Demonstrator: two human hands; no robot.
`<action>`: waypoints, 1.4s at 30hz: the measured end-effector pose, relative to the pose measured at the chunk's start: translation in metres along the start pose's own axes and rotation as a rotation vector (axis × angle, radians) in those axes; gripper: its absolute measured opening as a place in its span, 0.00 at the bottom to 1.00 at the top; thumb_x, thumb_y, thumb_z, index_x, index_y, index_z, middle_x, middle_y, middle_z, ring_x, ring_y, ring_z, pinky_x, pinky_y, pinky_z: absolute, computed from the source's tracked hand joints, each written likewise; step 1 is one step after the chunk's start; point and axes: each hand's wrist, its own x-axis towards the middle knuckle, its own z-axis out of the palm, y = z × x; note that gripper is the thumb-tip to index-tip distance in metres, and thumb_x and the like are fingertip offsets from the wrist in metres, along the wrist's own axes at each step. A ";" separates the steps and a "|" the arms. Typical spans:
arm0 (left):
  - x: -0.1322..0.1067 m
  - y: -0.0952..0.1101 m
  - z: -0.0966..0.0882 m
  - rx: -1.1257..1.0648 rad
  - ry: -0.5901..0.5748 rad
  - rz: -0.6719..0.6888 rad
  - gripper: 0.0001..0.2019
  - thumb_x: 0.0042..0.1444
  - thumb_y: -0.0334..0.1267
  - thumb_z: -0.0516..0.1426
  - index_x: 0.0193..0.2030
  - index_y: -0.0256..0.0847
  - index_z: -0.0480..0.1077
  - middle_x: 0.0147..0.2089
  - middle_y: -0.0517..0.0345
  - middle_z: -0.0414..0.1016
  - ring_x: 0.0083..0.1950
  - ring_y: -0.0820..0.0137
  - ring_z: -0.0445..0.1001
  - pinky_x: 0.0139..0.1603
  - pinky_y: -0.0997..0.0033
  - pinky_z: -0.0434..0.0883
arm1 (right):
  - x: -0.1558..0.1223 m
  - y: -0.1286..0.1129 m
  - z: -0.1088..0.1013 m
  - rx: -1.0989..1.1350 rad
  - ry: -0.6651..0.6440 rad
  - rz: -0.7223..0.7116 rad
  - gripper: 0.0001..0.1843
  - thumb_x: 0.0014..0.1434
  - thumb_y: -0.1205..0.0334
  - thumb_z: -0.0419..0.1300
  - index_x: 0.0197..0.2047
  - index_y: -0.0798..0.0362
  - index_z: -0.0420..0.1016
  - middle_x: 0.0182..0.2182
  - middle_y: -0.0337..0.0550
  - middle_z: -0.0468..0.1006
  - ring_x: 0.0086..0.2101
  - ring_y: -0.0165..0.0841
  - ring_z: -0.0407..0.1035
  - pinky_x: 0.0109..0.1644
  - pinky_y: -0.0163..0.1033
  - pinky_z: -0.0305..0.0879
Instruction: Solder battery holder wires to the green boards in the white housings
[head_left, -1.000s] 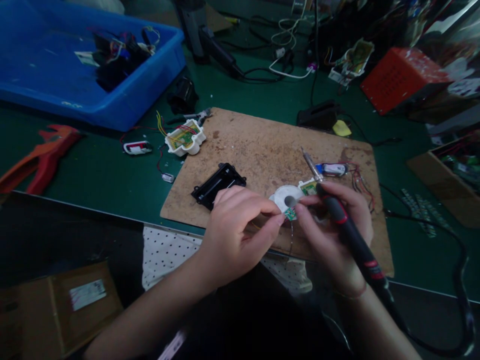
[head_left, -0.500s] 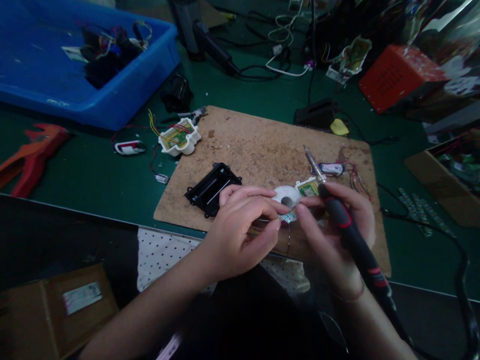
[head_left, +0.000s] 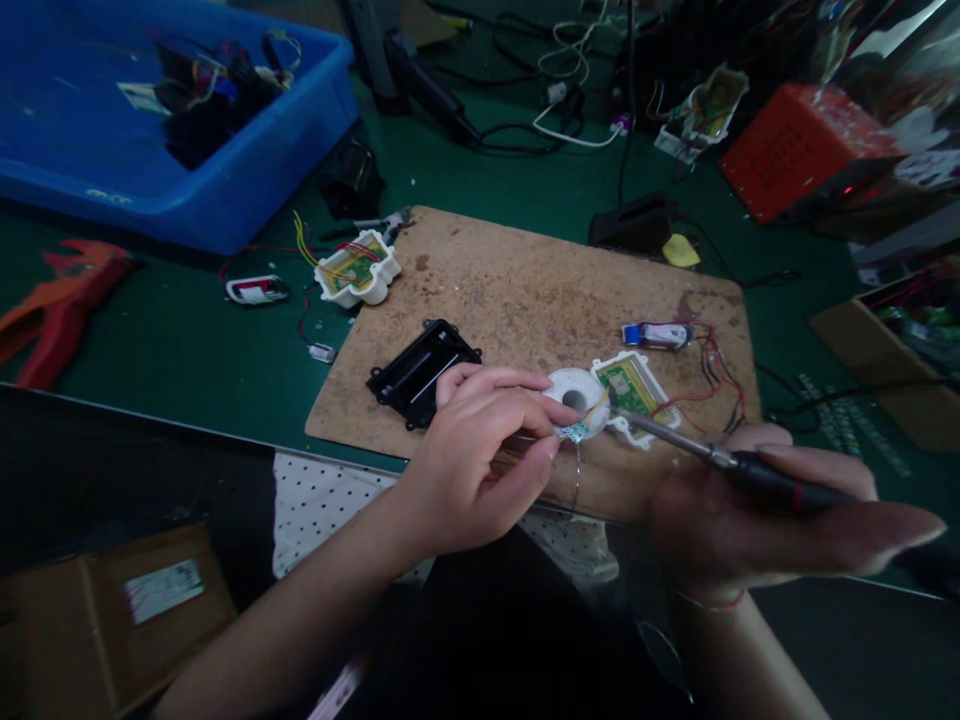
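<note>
The left hand [head_left: 480, 460] pinches a small circuit board [head_left: 575, 432] between thumb and fingers at the near edge of the white spool [head_left: 564, 382], while the right hand [head_left: 750, 525] grips a soldering iron [head_left: 750, 475], its blurred tip near the thin yellow wire [head_left: 599, 405], contact unclear. Good work here likely calls for bracing the circuit board steadily and bringing the tip in lightly, clear of skin and the white-cased module [head_left: 625, 382] just beside.

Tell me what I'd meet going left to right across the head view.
Red tool, small white-and-red part, white housing, black case, left hand, white spool, soldering iron's shaft, right hand.
</note>
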 end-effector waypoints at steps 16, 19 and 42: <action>-0.001 -0.001 0.003 0.016 0.022 0.006 0.06 0.62 0.29 0.60 0.37 0.44 0.70 0.49 0.67 0.86 0.59 0.64 0.78 0.65 0.49 0.62 | -0.005 -0.009 0.013 0.153 0.015 -0.230 0.18 0.64 0.61 0.58 0.22 0.53 0.70 0.17 0.32 0.58 0.18 0.23 0.52 0.22 0.35 0.48; -0.001 -0.002 0.003 0.015 0.019 0.004 0.05 0.63 0.30 0.60 0.37 0.45 0.70 0.49 0.67 0.86 0.59 0.64 0.78 0.66 0.49 0.62 | -0.005 -0.010 0.014 0.144 0.003 -0.219 0.19 0.64 0.60 0.59 0.21 0.53 0.70 0.17 0.31 0.58 0.18 0.23 0.52 0.22 0.35 0.48; -0.002 -0.002 0.003 0.043 0.011 0.011 0.05 0.63 0.31 0.59 0.36 0.45 0.70 0.49 0.62 0.87 0.59 0.61 0.79 0.65 0.48 0.62 | -0.008 -0.012 0.008 0.126 -0.018 -0.168 0.17 0.64 0.60 0.58 0.23 0.52 0.71 0.19 0.33 0.58 0.19 0.24 0.53 0.23 0.34 0.50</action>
